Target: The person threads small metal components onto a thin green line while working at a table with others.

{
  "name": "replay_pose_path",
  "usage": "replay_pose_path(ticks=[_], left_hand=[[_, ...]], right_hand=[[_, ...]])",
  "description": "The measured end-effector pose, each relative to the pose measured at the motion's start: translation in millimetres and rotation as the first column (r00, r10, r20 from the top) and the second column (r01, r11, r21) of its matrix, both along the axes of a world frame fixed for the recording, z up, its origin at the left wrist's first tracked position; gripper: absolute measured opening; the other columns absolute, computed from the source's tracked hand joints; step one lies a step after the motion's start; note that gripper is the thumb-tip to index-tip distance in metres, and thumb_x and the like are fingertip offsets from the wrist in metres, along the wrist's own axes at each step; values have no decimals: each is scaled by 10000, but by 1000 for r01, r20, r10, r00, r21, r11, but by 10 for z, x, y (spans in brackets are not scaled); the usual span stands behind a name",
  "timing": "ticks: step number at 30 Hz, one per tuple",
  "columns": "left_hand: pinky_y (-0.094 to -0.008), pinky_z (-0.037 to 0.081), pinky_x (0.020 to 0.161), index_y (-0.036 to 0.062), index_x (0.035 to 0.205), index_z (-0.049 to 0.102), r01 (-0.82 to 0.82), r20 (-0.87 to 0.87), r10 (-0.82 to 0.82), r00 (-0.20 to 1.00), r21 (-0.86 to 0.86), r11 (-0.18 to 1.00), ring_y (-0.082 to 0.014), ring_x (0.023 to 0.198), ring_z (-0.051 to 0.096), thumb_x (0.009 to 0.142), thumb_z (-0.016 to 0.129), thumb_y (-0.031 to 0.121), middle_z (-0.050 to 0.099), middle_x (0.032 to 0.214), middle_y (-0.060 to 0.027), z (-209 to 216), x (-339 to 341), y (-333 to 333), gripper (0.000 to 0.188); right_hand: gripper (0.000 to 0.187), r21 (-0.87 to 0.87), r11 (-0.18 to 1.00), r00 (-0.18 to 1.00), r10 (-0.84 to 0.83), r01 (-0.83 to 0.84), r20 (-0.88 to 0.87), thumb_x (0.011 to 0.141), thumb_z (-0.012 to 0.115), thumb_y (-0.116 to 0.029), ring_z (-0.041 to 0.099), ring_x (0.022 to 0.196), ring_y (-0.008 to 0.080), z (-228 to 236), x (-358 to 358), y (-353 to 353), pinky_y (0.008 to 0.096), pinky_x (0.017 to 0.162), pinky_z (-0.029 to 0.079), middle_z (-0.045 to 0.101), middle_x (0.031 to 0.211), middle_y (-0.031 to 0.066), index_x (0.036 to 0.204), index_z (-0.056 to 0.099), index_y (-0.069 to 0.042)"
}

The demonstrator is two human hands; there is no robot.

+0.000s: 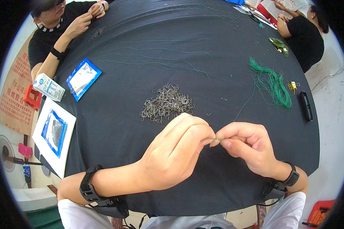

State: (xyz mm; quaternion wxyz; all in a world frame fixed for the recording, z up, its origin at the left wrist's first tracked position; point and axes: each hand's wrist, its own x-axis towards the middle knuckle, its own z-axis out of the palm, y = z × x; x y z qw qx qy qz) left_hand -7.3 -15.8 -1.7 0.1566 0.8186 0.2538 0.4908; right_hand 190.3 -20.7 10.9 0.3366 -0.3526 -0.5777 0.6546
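Note:
My left hand [179,149] and my right hand [250,147] meet fingertip to fingertip low over the black cloth. Both are closed in a pinch. Between them shows a tiny shiny bit of a fish hook [216,139], mostly hidden by the left fingers. A thin green thread [245,105] runs from the green thread bundle [273,86] down behind my right fingers, which pinch it at the hook. Just beyond my left hand lies a heap of grey metal fish hooks [167,103]. One loose hook [208,114] lies to the right of that heap.
Several cut threads [153,63] stretch across the black tablecloth [221,183]. At left are blue packets [84,79], a drink carton [49,87] and a white board [67,152]. A black object [305,107] and a yellow clip [293,87] lie right. Co-workers sit at the far corners.

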Motion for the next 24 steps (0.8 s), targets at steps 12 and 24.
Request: replay_pose_path(ticks=[12, 24], left_hand=[[-329, 488, 600, -38, 879, 580, 17, -36, -14, 999, 77, 997, -265, 695, 592, 697, 667, -119, 600, 825, -154, 12, -23, 19, 218], [-320, 488, 614, -35, 918, 585, 14, -39, -13, 999, 26, 1000, -252, 710, 602, 685, 689, -94, 612, 842, -149, 41, -33, 13, 262]], right_hand=[[130, 163, 987, 999, -11, 5, 39, 891, 585, -30, 247, 513, -23, -24, 74, 3, 193, 472, 186, 364, 567, -115, 1005, 640, 0], [95, 290, 954, 997, -81, 76, 6, 875, 610, -16, 276, 506, -22, -102, 57, -21, 194, 465, 207, 414, 563, -96, 961, 649, -5]])
